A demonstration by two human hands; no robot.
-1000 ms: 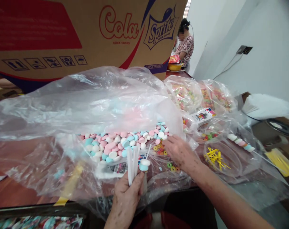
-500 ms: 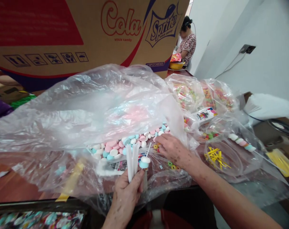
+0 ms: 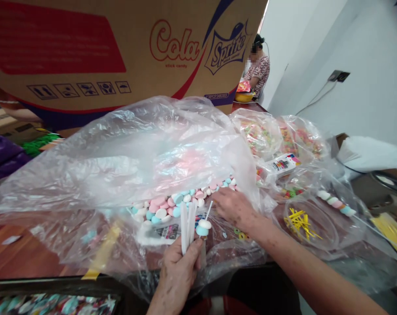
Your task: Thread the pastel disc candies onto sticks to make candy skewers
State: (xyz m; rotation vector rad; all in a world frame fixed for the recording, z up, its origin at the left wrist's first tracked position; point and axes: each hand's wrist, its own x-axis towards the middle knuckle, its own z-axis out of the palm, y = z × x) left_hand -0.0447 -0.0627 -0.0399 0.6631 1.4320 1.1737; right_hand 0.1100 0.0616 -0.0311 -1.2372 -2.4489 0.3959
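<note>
My left hand (image 3: 180,264) is closed around a bundle of white sticks (image 3: 188,225). It also grips a stick threaded with a white and a blue marshmallow (image 3: 203,228), the bare tip pointing up. My right hand (image 3: 234,205) reaches down to the table just right of the loose marshmallows (image 3: 161,213), fingers curled together; whatever its fingertips pinch is hidden. Pink, white and blue marshmallows spill from the mouth of a large clear plastic bag (image 3: 120,153). Several green and yellow ring candies (image 3: 241,235) lie below my right wrist.
A large cardboard box (image 3: 136,52) stands behind the bag. To the right are candy bags (image 3: 260,135), a round clear container with yellow twist ties (image 3: 300,223) and a finished marshmallow skewer (image 3: 336,203). A tray of wrapped sweets (image 3: 54,304) sits front left. Another person (image 3: 259,70) works behind.
The whole view has shifted slightly down and right. My right hand has closed in over the yellow ring candies beside its fingertips, now covered. My left hand keeps its grip on the sticks.
</note>
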